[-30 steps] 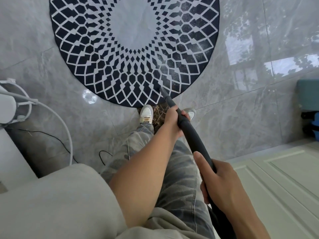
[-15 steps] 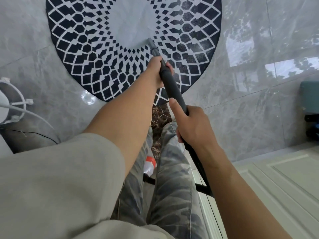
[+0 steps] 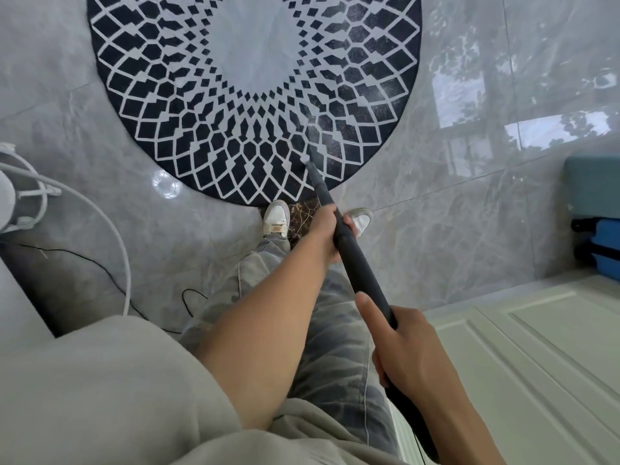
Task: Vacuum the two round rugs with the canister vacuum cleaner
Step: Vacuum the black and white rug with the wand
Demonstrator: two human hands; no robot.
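A round rug (image 3: pixel 352 95) in dark blue with a white lattice pattern and a pale centre lies on the grey tile floor ahead of my feet. A black vacuum wand (image 3: pixel 355 263) slants from lower right up to the rug, its narrow tip touching the rug's near edge zone. My left hand (image 3: pixel 327 229) grips the wand far down, just above my shoes. My right hand (image 3: pixel 406 347) grips it higher up, thumb laid along the tube. The canister and a second rug are out of view.
A white stand with a curved tube (image 3: pixel 30 196) and thin black cables (image 3: pixel 110 280) sit at the left. A blue case (image 3: pixel 597 229) stands at the right edge. A white panelled door or cabinet (image 3: pixel 536 347) fills the lower right. My shoes (image 3: pixel 276 218) stand at the rug's edge.
Both hands pulled the wand back toward me; its tip slid from near the rug's pale centre to the near patterned edge, as it was one second ago.
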